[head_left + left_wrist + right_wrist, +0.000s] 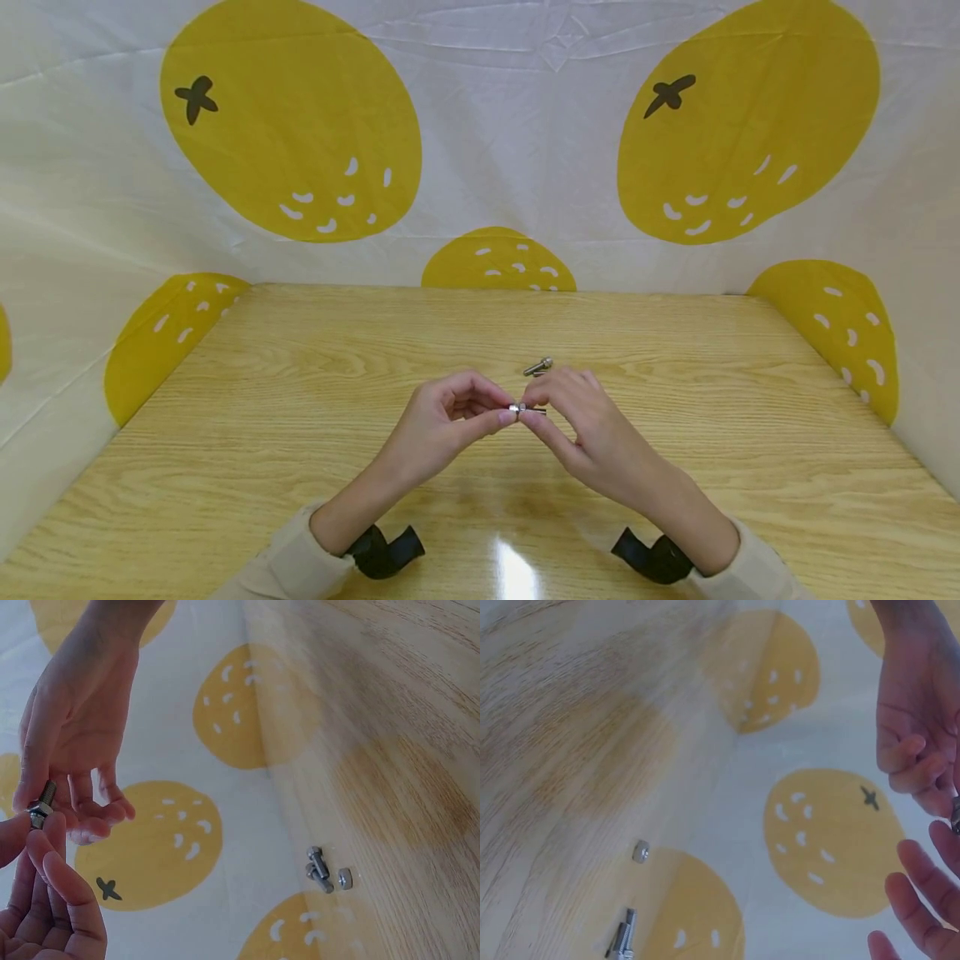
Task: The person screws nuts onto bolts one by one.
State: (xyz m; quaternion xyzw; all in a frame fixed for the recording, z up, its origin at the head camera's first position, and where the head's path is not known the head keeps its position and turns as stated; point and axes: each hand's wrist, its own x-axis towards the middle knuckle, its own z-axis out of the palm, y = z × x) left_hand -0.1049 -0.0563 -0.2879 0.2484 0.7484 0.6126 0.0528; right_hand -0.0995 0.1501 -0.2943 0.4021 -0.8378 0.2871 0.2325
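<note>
Between the fingertips of both hands, above the table, is a small silver bolt (537,410) with a hex nut (522,407) on its shank. My left hand (453,417) pinches the bolt's head between thumb and fingertips. From the other side, my right hand (588,425) has its thumb and index finger at the nut. In the left wrist view the threaded end (50,790) points away from the left fingers, and the other right fingers are loosely bent. Only a sliver of the metal piece (956,816) shows at the right wrist view's edge.
Two loose bolts (320,866) lie together on the wooden table (300,350), just beyond the hands. A loose nut (345,878) lies beside them. White cloth (517,125) with yellow fruit prints encloses the table's back and sides.
</note>
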